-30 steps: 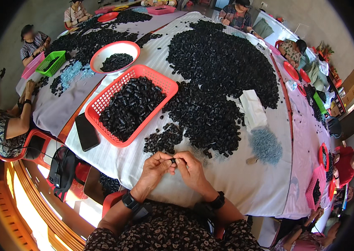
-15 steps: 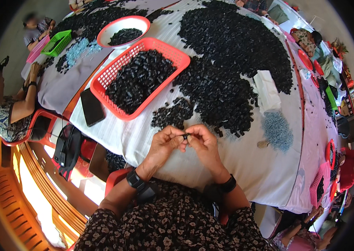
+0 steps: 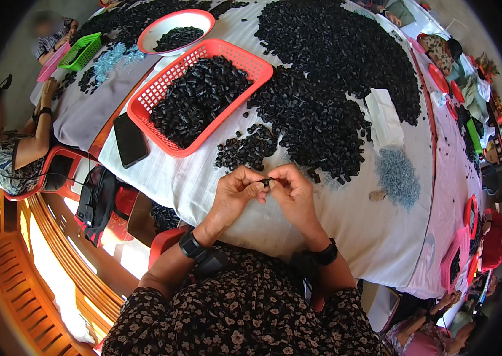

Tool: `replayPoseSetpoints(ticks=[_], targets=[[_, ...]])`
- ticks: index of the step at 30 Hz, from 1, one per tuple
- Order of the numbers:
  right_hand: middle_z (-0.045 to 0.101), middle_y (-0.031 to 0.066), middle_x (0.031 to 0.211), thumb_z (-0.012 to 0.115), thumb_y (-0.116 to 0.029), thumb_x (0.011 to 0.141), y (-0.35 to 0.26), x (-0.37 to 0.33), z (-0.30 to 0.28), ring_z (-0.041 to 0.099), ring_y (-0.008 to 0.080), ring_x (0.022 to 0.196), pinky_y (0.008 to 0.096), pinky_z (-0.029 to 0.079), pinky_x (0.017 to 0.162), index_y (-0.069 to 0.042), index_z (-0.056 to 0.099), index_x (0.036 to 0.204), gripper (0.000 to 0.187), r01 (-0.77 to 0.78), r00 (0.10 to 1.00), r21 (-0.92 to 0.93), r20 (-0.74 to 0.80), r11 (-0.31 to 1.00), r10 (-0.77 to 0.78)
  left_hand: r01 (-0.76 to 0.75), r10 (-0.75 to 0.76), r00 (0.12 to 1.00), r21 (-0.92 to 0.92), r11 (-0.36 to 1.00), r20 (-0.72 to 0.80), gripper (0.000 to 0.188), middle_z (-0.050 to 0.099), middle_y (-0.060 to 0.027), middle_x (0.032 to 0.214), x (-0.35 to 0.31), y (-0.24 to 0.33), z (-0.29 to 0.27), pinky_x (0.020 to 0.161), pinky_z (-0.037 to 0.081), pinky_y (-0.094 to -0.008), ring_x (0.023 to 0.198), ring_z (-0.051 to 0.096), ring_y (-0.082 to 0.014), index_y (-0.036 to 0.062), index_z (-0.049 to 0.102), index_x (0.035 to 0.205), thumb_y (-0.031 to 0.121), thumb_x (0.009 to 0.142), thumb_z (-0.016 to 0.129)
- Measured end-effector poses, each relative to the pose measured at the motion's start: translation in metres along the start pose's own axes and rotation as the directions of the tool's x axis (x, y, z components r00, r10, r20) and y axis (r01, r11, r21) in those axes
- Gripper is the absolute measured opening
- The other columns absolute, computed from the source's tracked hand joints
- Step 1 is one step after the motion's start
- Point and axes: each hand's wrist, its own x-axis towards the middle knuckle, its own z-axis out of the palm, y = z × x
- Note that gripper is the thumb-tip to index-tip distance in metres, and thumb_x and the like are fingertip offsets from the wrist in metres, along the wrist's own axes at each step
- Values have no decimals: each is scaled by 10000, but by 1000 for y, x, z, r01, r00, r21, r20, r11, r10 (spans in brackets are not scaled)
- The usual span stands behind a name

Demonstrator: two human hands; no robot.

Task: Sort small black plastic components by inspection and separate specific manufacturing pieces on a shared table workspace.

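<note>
A small black plastic piece (image 3: 266, 183) is pinched between my two hands, held just above the cloth. My left hand (image 3: 236, 191) grips one end with thumb and forefinger. From the other side my right hand (image 3: 293, 191) holds it the same way; its exact shape is mostly hidden by the fingertips. Just beyond my hands lie a small heap of black pieces (image 3: 246, 148) and a far larger pile of black pieces (image 3: 328, 130). A heap of small clear-bluish pieces (image 3: 397, 178) sits to the right, beside a folded white paper packet (image 3: 385, 118).
A red basket (image 3: 255, 66) full of black pieces stands at the left, with a white red-rimmed bowl (image 3: 208, 22) behind it. A dark phone (image 3: 130, 141) lies beside the basket. People sit around neighbouring tables. Against the left chair hangs a black bag (image 3: 98, 204).
The whole view has shifted slightly. My hands stay together on the black piece, their fingers a little repositioned around it.
</note>
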Motion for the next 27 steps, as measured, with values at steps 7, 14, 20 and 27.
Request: replayPoseSetpoints(ticks=[7,14,20,27], targets=[[566,134,852,553,46,811,-3,-5,6,596,232,744,322,481,632,-3,532,911,113,164,982,-398,-18,903,-186,-45,64,993,190,981,-95,58,627,-70,824,-4,-13,5,679,496,-234,732,585,-99,-21,556,930,-35,874,566],[519,203,902,543,67,723,-11,-6,14,501,366,860,431,433,748,25,464,1067,356,320,935,-573,61,755,-349,-120,231,957,478,870,-179,55,612,-25,749,-2,-20,13,614,472,-208,696,560,-54,-15,567,853,-38,834,613],[501,184,847,561,62,646,5,-7,18,467,341,801,408,402,733,30,467,1027,393,365,917,-663,134,654,-375,-41,139,961,373,927,-241,66,594,-13,666,-1,-18,18,535,442,-207,606,529,-42,-6,574,772,-50,794,618],[484,180,816,529,81,651,6,-8,19,454,333,774,410,392,707,1,468,880,250,354,921,-653,122,670,-369,-57,218,933,480,875,-286,141,518,9,559,4,-31,21,462,387,-218,542,450,-25,2,526,670,-61,770,602]])
